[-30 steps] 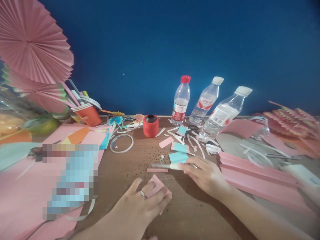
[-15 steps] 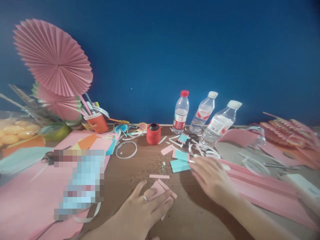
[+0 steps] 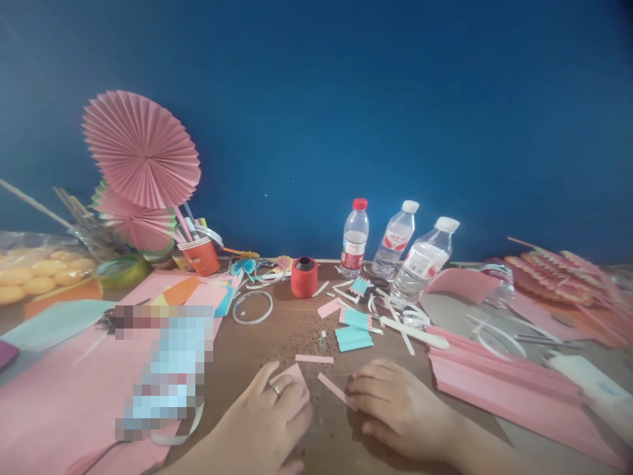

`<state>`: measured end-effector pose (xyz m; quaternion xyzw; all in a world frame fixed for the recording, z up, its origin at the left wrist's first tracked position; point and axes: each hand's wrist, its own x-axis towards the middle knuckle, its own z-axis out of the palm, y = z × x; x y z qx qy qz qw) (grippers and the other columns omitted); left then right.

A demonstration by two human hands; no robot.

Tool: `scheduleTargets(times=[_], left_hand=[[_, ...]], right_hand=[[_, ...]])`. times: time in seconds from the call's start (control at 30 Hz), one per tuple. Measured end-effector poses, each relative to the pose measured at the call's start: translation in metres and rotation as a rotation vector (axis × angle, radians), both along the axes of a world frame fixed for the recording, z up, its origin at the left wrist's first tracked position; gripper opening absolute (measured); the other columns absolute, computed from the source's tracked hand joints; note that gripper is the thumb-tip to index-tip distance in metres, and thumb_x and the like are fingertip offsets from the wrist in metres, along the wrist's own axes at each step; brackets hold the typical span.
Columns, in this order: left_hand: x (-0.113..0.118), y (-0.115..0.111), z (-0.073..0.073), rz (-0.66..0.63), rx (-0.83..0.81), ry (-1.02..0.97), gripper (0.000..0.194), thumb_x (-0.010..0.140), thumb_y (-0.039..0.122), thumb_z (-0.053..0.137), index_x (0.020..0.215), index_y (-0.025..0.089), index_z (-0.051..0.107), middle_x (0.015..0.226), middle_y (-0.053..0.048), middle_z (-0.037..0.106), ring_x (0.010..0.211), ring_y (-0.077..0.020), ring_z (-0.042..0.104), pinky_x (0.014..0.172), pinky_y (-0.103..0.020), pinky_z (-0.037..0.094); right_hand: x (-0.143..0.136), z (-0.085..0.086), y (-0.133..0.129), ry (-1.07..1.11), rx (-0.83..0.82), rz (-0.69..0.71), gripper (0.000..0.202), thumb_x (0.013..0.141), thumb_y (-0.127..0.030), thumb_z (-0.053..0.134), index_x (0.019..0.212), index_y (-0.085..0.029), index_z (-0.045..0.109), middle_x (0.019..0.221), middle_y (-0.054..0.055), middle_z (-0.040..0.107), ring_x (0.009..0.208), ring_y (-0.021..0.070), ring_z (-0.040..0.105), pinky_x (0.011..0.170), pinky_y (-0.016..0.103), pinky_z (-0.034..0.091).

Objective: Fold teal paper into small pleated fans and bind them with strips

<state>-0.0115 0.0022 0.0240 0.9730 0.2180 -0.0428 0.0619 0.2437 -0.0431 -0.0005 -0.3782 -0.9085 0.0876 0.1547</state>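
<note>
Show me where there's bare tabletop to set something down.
The widest bare patch lies between the white ring, the large pink sheet and the left hand. A smaller one sits above the right hand, below the teal folded paper. White strips crowd the bottles.

Worn on the person's head, the one camera faces forward and down, viewing at close range the bare left hand [image 3: 284, 402] towards seven o'clock and bare right hand [image 3: 395, 402] at five, across the brown wooden table [image 3: 267, 336] to the plain blue wall [image 3: 316, 119] at twelve.
</note>
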Motion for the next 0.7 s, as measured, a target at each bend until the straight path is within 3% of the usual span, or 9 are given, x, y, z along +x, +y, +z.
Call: scheduleTargets(times=[0.13,0.23,0.37,0.47,0.53,0.6,0.7], left_hand=[[-0.007,0.003,-0.005,0.103,0.080,0.012,0.033,0.079,0.044,0.051,0.102,0.022,0.058,0.105,-0.008,0.060,0.106,-0.0290,0.049,0.094,-0.051,0.030],[-0.011,0.012,-0.009,0.199,0.169,0.015,0.034,0.076,0.033,0.056,0.108,0.020,0.055,0.114,-0.011,0.057,0.111,-0.0306,0.047,0.094,-0.048,0.033],[-0.014,0.026,-0.010,0.259,0.298,0.001,0.050,0.073,0.026,0.057,0.121,0.013,0.047,0.125,-0.016,0.050,0.118,-0.0334,0.040,0.098,-0.050,0.028],[-0.016,0.035,-0.001,0.247,0.359,-0.043,0.044,0.075,0.023,0.053,0.119,0.016,0.049,0.125,-0.014,0.050,0.120,-0.0338,0.038,0.098,-0.051,0.026],[-0.021,0.044,0.010,0.270,0.350,-0.039,0.033,0.076,0.014,0.047,0.108,0.017,0.056,0.113,-0.011,0.058,0.107,-0.0304,0.049,0.092,-0.048,0.033],[-0.028,0.058,0.021,0.337,0.288,-0.008,0.035,0.074,0.003,0.040,0.097,0.020,0.060,0.097,-0.007,0.063,0.091,-0.0250,0.057,0.081,-0.041,0.040],[-0.041,0.085,0.030,0.438,0.230,-0.052,0.031,0.076,0.006,0.039,0.090,0.023,0.061,0.088,-0.005,0.063,0.084,-0.0216,0.059,0.075,-0.035,0.040]], right_hand=[[-0.001,-0.003,-0.001,0.028,0.022,0.007,0.016,0.084,-0.024,0.044,0.087,-0.017,0.058,0.093,0.007,0.062,0.088,0.0186,0.052,0.082,0.036,0.039],[-0.001,-0.004,-0.001,0.031,0.039,0.013,0.014,0.083,-0.022,0.045,0.085,-0.017,0.058,0.092,0.007,0.061,0.087,0.0187,0.051,0.079,0.035,0.040],[-0.001,-0.005,-0.002,0.032,0.076,0.008,0.014,0.083,-0.019,0.045,0.089,-0.018,0.058,0.094,0.007,0.062,0.086,0.0189,0.052,0.077,0.035,0.040],[-0.001,-0.004,-0.004,0.038,0.135,0.000,0.022,0.083,-0.015,0.044,0.101,-0.019,0.055,0.098,0.007,0.063,0.085,0.0186,0.053,0.075,0.034,0.040],[0.000,-0.003,-0.005,0.047,0.173,-0.008,0.024,0.082,-0.013,0.044,0.103,-0.019,0.054,0.099,0.006,0.063,0.084,0.0181,0.053,0.072,0.033,0.041],[0.000,-0.003,-0.005,0.064,0.202,-0.012,0.023,0.082,-0.012,0.046,0.102,-0.018,0.054,0.099,0.006,0.063,0.082,0.0178,0.054,0.070,0.032,0.041],[0.000,-0.003,-0.006,0.093,0.219,-0.010,0.022,0.081,-0.012,0.047,0.101,-0.018,0.054,0.098,0.005,0.064,0.082,0.0176,0.055,0.070,0.032,0.042]])
